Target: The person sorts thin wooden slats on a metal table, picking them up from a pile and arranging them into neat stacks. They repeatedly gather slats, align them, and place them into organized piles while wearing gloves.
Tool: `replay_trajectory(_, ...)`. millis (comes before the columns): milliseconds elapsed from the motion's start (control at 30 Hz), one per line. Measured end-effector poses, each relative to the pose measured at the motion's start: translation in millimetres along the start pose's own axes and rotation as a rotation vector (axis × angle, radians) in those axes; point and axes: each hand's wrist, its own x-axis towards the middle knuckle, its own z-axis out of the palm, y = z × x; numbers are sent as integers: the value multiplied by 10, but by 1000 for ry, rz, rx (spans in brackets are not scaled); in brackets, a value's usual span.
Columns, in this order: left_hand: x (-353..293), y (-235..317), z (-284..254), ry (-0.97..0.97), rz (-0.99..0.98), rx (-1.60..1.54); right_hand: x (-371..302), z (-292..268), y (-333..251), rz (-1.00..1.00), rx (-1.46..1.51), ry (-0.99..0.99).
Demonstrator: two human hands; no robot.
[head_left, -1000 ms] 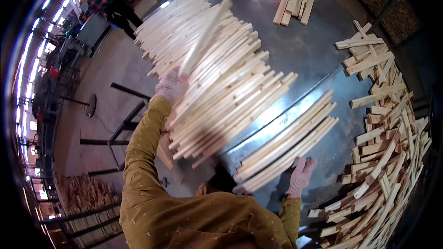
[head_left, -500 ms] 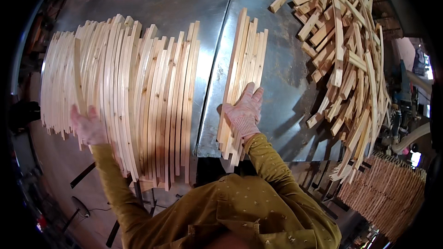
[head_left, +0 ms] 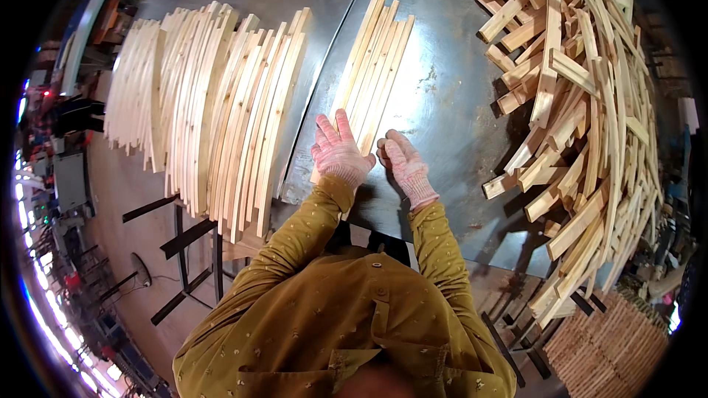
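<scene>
A small bundle of pale wooden strips [head_left: 375, 66] lies lengthwise on the metal table. My left hand [head_left: 341, 151], in a pinkish knit glove, rests flat over the bundle's near end with its fingers spread. Just right of that end is my right hand [head_left: 407, 166], gloved alike. Its fingers bend loosely toward the strips' edge, nothing visible in them; whether they touch the wood I cannot tell. Left of the table seam, a wide row of similar strips [head_left: 243, 118] lies side by side with uneven ends.
A large jumbled pile of wooden strips [head_left: 549, 66] covers the table's right side, some jutting past its near edge. The metal tabletop [head_left: 450, 88] shows between pile and bundle. Lower right stands a stack of wood [head_left: 608, 346]. Black metal legs [head_left: 193, 239] stand below left.
My left hand has left the wide row and come right onto the small bundle. My right hand has slid off the bundle to its right side. The view has shifted.
</scene>
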Motion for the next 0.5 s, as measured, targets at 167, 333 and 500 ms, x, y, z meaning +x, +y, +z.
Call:
replay_trajectory(167,-77,-89,-75,-8,51,-250,-164,-230,-11,28,158,114)
replay_trajectory(333,-185,-28,-70,-918,310,-2146,-1,-380,-223,-199,67,-155)
replay_trajectory(500,-37,-242,386,-273,467,-1791,-159,114,-703,-164,171,-244)
